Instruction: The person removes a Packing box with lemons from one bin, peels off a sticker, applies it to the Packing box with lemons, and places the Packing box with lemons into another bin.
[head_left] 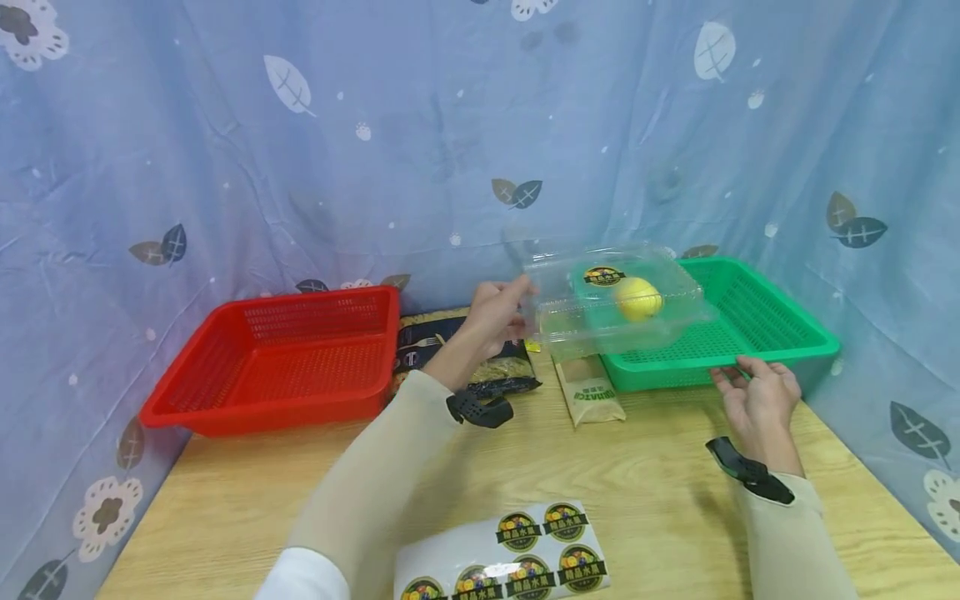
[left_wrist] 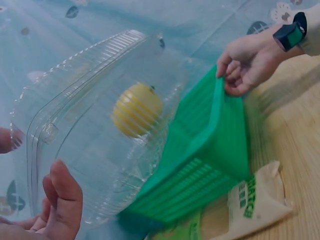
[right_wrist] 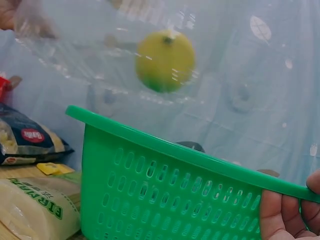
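Note:
A clear plastic clamshell box [head_left: 555,304] with a yellow round fruit [head_left: 638,299] inside is held up by my left hand [head_left: 495,317], thumb and fingers gripping its left end. On its lid is a round black and gold sticker [head_left: 603,276]. The box hangs over the left part of a green plastic basket [head_left: 780,321]. My right hand [head_left: 761,400] pinches the basket's front rim, fingers curled under the lip in the right wrist view. The left wrist view shows the fruit [left_wrist: 137,110] through the clear plastic.
A red basket [head_left: 300,408] stands at the left. Between the baskets lie a dark pasta bag [head_left: 427,337] and a beige paper-like packet [head_left: 591,396]. A sheet of round fruit stickers [head_left: 480,554] lies at the table's front. A blue patterned curtain [head_left: 450,125] hangs behind.

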